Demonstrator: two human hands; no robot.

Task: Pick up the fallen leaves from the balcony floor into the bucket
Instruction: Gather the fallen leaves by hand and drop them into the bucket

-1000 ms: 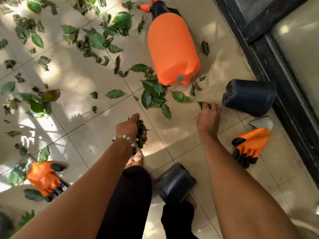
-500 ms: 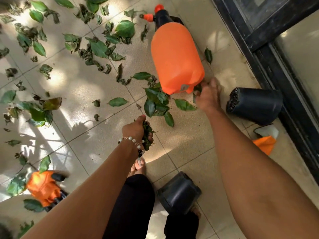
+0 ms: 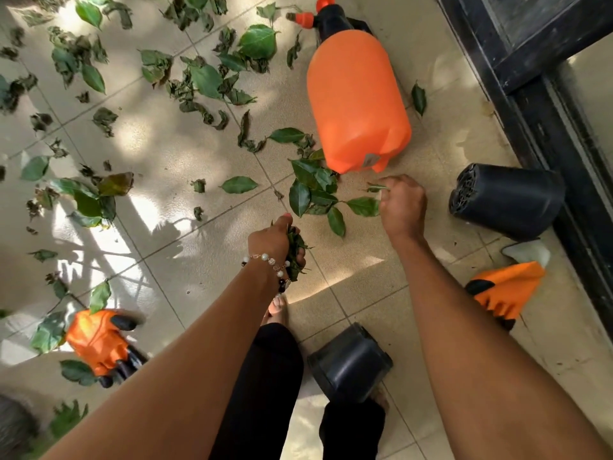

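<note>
Green and dried leaves lie scattered over the tiled balcony floor (image 3: pixel 172 154), thickest at the upper left. My left hand (image 3: pixel 275 240) grips a bunch of gathered leaves (image 3: pixel 295 250) low over the tiles. My right hand (image 3: pixel 403 202) pinches a small leaf (image 3: pixel 376 187) just below the orange sprayer. A leafy twig (image 3: pixel 318 194) lies on the floor between my hands. A black bucket-like pot (image 3: pixel 351 363) stands by my feet, its opening hidden from view.
An orange pressure sprayer (image 3: pixel 356 101) lies on the tiles ahead. A second black pot (image 3: pixel 507 199) lies on its side by the dark door frame (image 3: pixel 544 104). Orange gloves lie at the left (image 3: pixel 99 343) and at the right (image 3: pixel 507 290).
My right hand has pulled back from the sprayer's base toward me, now pinching a small leaf. My left hand keeps its bunch and has barely moved.
</note>
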